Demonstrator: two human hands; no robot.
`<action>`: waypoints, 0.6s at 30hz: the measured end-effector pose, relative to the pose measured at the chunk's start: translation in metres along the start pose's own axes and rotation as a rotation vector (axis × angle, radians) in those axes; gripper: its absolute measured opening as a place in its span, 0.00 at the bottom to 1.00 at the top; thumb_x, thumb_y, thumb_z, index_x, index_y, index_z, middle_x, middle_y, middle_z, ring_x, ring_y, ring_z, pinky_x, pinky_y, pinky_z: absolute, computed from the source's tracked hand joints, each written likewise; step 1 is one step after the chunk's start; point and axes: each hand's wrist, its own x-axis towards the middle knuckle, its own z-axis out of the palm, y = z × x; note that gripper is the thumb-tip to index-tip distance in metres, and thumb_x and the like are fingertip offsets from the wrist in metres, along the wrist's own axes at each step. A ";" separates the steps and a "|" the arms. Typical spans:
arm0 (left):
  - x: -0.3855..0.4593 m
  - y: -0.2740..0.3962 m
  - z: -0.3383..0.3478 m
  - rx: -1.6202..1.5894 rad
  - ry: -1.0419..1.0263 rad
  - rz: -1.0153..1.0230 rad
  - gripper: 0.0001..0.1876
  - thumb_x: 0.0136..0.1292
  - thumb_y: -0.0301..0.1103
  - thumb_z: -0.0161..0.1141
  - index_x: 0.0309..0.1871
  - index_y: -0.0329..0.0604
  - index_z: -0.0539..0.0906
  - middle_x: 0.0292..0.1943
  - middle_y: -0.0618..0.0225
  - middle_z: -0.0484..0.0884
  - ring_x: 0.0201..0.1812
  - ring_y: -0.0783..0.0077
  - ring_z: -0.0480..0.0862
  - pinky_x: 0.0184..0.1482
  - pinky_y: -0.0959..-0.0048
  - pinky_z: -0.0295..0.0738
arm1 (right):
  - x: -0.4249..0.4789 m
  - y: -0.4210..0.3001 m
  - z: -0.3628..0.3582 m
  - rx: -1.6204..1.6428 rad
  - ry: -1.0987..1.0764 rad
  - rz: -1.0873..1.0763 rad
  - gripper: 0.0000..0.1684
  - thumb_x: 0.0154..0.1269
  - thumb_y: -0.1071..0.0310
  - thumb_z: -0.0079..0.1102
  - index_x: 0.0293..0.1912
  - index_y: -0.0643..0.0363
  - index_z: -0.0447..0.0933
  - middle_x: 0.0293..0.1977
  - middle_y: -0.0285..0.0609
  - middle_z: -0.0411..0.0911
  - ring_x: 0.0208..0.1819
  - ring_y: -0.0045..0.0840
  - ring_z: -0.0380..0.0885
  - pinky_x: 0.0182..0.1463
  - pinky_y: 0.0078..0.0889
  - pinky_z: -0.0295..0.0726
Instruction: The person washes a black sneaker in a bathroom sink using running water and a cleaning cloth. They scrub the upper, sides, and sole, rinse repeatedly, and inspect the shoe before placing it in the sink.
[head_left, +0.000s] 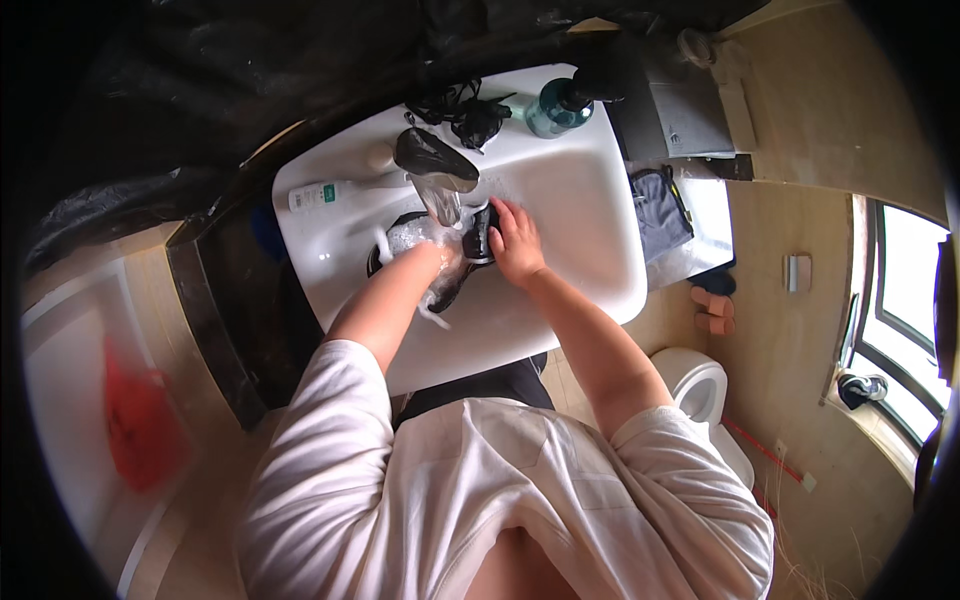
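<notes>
A dark, wet item (478, 234), perhaps a shoe or a pouch, lies in the white washbasin (600, 225) below the faucet (435, 169). Its exact kind is hard to make out. Water runs from the spout onto it and splashes white. My left hand (433, 256) is in the splash at the item's left part, its fingers hidden by water and the item. On the other side, my right hand (516, 244) holds the item's right edge, with the fingers pointing up toward the faucet.
On the basin's back ledge stand a teal pump bottle (553, 109) and a crumpled black plastic bag (480, 120). A white bottle (315, 196) lies on the left rim. A dark grey cloth (664, 210) is to the right, above slippers (714, 311) and a toilet (697, 382).
</notes>
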 end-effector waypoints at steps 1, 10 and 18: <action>-0.001 0.003 -0.008 0.075 0.000 0.053 0.19 0.64 0.37 0.46 0.53 0.40 0.80 0.59 0.56 0.77 0.59 0.55 0.76 0.62 0.60 0.69 | 0.002 0.001 0.002 0.014 0.001 -0.012 0.32 0.65 0.62 0.52 0.67 0.51 0.61 0.63 0.47 0.64 0.65 0.46 0.60 0.69 0.46 0.59; -0.050 -0.025 -0.026 -0.124 -0.003 0.411 0.12 0.55 0.35 0.54 0.36 0.38 0.84 0.43 0.49 0.83 0.46 0.51 0.83 0.49 0.58 0.77 | 0.003 -0.001 0.002 0.023 -0.001 -0.032 0.32 0.65 0.61 0.52 0.67 0.50 0.61 0.63 0.47 0.64 0.65 0.45 0.60 0.69 0.47 0.59; -0.103 0.037 -0.127 0.411 -0.102 -0.011 0.33 0.63 0.44 0.50 0.71 0.43 0.64 0.71 0.55 0.63 0.73 0.65 0.60 0.74 0.66 0.50 | 0.002 0.000 0.000 -0.011 -0.003 0.002 0.32 0.65 0.61 0.51 0.68 0.49 0.60 0.64 0.47 0.63 0.66 0.45 0.60 0.69 0.48 0.58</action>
